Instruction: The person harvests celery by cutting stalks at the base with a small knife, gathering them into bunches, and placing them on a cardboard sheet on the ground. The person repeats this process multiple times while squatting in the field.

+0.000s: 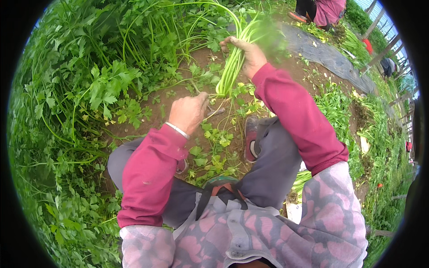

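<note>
My right hand [248,55] is closed around a bunch of green celery stalks [232,72]. The bunch slants, with its pale cut-looking ends low and its blurred leaves up and to the right. Close to those lower ends, my left hand [190,112] is pinching a thin celery stem [211,96] between thumb and fingers. The fingertips partly hide where that stem runs. Beneath both hands lies brown soil with loose leaves and yellowed trimmings [218,137], between my shoes [250,139].
Dense standing celery [110,43] fills the left side. Dark plastic sheeting [321,53] runs along the ground at right, near piles of pulled celery [357,43]. One person crouches at the top [330,11]; another bends farther off [388,67]. Posts [373,25] line the right edge.
</note>
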### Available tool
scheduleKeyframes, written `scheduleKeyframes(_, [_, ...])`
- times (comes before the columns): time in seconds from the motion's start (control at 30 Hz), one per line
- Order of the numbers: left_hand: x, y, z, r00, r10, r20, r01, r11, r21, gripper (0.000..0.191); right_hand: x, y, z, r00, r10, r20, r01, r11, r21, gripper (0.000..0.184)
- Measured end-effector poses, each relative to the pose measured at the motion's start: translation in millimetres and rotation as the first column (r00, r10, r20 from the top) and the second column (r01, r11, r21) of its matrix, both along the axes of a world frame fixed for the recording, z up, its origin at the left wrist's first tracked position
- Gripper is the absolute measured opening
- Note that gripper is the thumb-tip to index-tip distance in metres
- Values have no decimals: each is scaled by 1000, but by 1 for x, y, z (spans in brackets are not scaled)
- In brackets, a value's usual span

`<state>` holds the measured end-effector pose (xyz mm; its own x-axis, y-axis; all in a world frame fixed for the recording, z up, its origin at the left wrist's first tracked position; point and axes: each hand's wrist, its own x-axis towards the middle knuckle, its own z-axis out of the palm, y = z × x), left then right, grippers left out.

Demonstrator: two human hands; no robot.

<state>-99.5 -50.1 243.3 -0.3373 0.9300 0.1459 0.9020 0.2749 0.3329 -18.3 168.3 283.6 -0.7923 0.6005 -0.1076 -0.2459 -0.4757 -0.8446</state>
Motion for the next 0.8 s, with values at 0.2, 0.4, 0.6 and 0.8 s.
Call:
scheduleKeyframes(0.2, [-4,-39,-34,976,-15,215,71,964,-254,48,22,19,15,976,156,-155,-169,983,-75,24])
scheduleKeyframes(0.4, [15,26,-5,126,-481,868,-261,828,497,69,4,-9,10,922,274,-272,-295,955,-38,24])
scheduleKeyframes(0.6, [42,39,-17,-312,-380,871,-357,896,263,40,-14,-15,9,934,133,-332,-166,983,-73,25])
scheduleKeyframes(0.8, [33,22,-30,-451,-269,851,-330,936,121,38,-25,-9,1,970,70,-233,-104,985,-135,23])
